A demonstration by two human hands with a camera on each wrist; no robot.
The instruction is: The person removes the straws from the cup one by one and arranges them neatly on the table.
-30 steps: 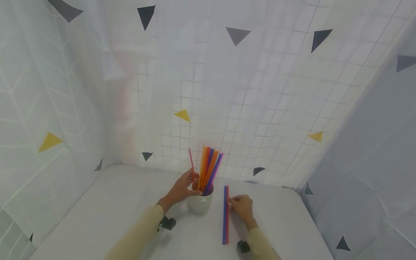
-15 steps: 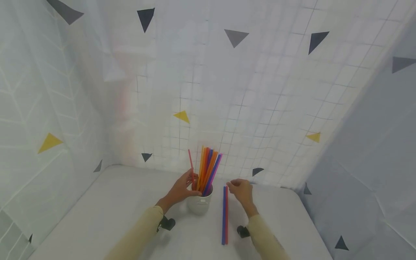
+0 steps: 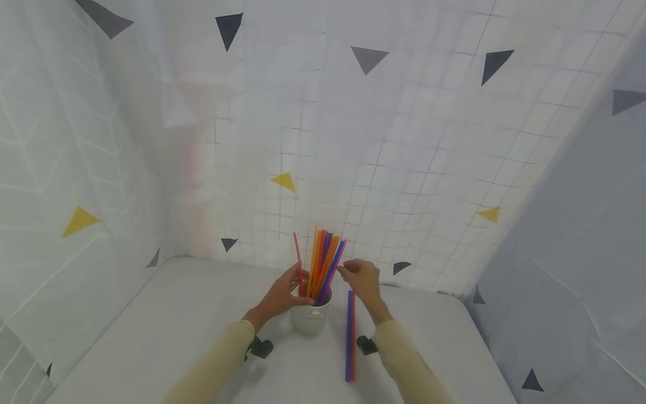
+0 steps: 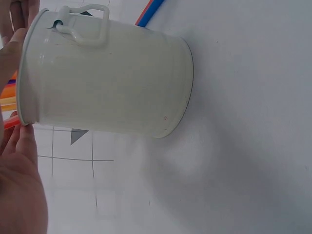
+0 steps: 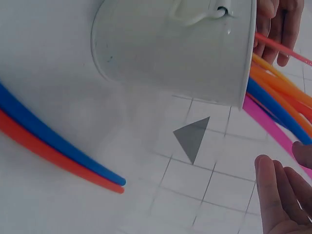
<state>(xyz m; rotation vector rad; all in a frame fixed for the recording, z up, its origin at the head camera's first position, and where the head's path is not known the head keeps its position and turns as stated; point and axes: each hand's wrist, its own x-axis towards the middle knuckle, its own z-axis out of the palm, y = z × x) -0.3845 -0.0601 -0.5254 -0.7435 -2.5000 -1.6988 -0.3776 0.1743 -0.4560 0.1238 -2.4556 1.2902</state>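
Observation:
A white bucket [image 3: 309, 322] with small side handles stands upright on the table, holding several colourful straws [image 3: 321, 264]. My left hand [image 3: 278, 293] grips its rim, thumb at the front and fingers around the left side, where a thin red straw [image 3: 296, 246] leans apart from the bunch. My right hand [image 3: 363, 279] is raised at the bunch's right side. Its thumb and fingers are apart in the right wrist view, right at the pink straw [image 5: 269, 126]. Side by side on the table lie a blue straw [image 3: 348, 336] and a red straw [image 3: 353, 359].
The white table [image 3: 202, 314] ends at a back wall of white sheeting [image 3: 434, 168] with printed grids and triangles. More sheeting hangs at the left [image 3: 45, 168] and right [image 3: 580, 235]. Dark wrist cameras sit under both sleeves.
My right hand has left the red straw on the table and moved up and left to the straws in the bucket. The left hand has stayed at the rim.

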